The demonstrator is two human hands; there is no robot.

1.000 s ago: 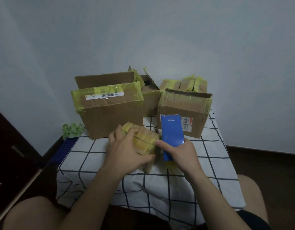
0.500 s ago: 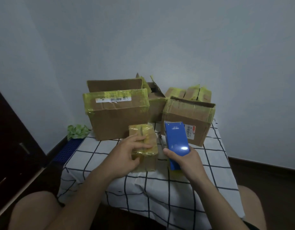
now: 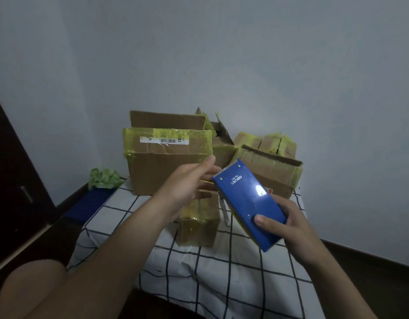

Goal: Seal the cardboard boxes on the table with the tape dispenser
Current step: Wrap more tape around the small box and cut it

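Note:
A small cardboard box (image 3: 198, 224) wrapped in yellow tape stands on the checked tablecloth (image 3: 222, 272) in front of me. My left hand (image 3: 187, 185) hovers above it with fingers spread, holding nothing. My right hand (image 3: 288, 229) grips the blue tape dispenser (image 3: 247, 203) by its lower end, tilted up and to the left, lifted off the table beside the small box. Behind stand a large open box (image 3: 166, 166) with a barcode label and a second open box (image 3: 274, 173) at the right.
More taped boxes (image 3: 265, 141) crowd the back of the table against the wall. A green crumpled thing (image 3: 104, 178) and a blue grid mat (image 3: 88, 203) lie left of the table. A dark cabinet (image 3: 12, 180) stands at far left. My knees show below.
My left hand has let go of the small box and lifted, fingers opening. My right hand has raised and tilted the dispenser. The view has tipped upward.

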